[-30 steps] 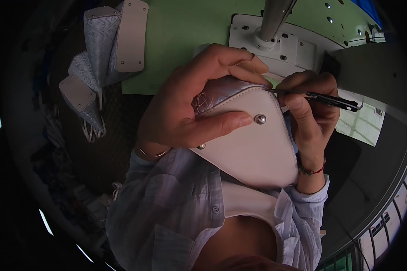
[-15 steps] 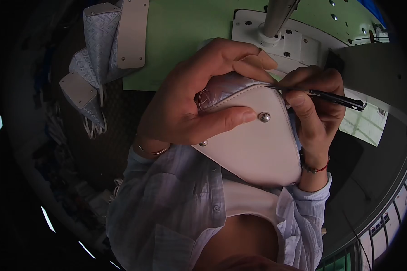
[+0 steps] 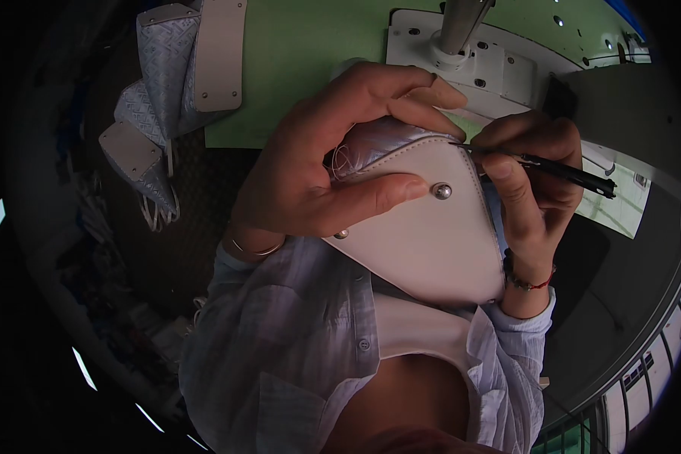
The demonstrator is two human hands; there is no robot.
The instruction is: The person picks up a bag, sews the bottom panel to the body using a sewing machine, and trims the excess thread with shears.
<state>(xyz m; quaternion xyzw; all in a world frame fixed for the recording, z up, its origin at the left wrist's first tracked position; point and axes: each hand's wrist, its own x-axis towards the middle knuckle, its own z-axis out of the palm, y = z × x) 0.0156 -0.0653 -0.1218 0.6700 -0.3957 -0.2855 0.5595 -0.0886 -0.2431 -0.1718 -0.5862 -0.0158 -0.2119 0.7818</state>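
Observation:
A pale pink bag base (image 3: 431, 250) with round metal studs and a stitched edge is held up in front of my chest. Its patterned silvery side (image 3: 378, 144) shows along the top, with loose thread at the left. My left hand (image 3: 318, 159) grips the bag, thumb on the pink face and fingers curled over the upper edge. In my right hand (image 3: 526, 174) is a slim black pen-like tool (image 3: 571, 173), pinched between thumb and fingers. Its thin tip meets the stitched edge near the top corner.
More silvery patterned bags with pink bases (image 3: 221, 60) lie at the upper left, partly on a green table (image 3: 295, 45). Behind my hands stands a white machine base (image 3: 507, 72) with a metal post (image 3: 461, 26). A grey surface is at the right.
The tool and my right hand have shifted slightly to the right. The bag has risen a little in view, still in my left hand's grip.

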